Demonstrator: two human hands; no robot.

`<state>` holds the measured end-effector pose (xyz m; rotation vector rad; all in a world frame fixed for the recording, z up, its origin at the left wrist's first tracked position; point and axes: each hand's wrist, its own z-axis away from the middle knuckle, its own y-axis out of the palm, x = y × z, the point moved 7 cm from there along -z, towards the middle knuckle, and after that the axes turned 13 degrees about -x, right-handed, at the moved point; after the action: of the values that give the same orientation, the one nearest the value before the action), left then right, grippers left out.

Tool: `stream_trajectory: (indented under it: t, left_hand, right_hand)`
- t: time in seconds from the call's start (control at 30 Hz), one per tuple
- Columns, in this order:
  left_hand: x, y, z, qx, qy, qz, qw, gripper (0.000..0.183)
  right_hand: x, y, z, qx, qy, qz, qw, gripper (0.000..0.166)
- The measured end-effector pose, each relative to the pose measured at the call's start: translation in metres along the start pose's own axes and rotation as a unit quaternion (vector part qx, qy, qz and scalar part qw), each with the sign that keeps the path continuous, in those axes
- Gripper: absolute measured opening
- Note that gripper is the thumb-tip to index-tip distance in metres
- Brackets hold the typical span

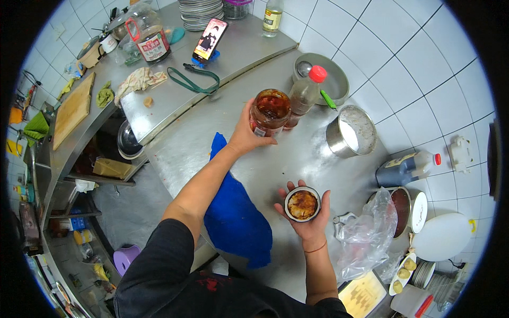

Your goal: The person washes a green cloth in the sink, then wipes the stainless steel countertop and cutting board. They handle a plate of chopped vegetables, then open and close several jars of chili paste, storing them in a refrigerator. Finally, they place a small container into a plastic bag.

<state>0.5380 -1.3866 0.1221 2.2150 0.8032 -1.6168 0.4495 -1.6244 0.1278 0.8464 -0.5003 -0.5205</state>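
Observation:
My left hand (248,133) grips an uncapped glass jar (270,113), its inside coated with dark red sauce. In my right hand (309,224), palm up, rests a round jar lid (302,203) with its sauce-stained inner face showing. Just right of the glass jar stands a clear plastic bottle (303,97) with a red cap; its lower part is partly hidden by the jar. A blue cloth (238,222) lies on the steel counter (306,163) beneath my left forearm.
A grey basin (342,81) and a steel pot (352,131) of white contents stand along the tiled wall. At the right are a dark-liquid jug (405,169) and a clear plastic bag (368,238). A propped phone (210,39) and a stack of plates (201,14) occupy the raised counter.

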Motion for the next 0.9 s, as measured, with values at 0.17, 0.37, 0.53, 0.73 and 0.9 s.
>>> stream_trajectory:
  t: [0.17,0.37,0.53,0.73,0.9]
  left_hand:
    - [0.001,0.009,0.003,-0.026,-0.002,0.008,1.000,0.102]
    - [-0.077,-0.006,0.045,0.054,0.030,0.067,0.996,0.095]
    - [-0.138,-0.016,0.087,0.122,0.164,0.049,0.978,0.097]
    - [-0.159,-0.026,0.117,0.131,0.107,0.143,0.975,0.096]
    - [-0.231,-0.021,0.149,0.108,0.291,0.179,0.934,0.085]
  right_hand:
    - [0.022,0.002,0.000,0.000,-0.054,0.101,0.993,0.059]
    - [0.082,0.100,0.022,0.127,-0.315,0.269,0.901,0.057]
    - [0.075,0.161,0.071,0.228,-0.401,0.320,0.828,0.071]
    - [0.047,0.178,0.122,0.258,-0.411,0.330,0.810,0.081]
    - [0.040,0.184,0.184,0.244,-0.456,0.312,0.797,0.084]
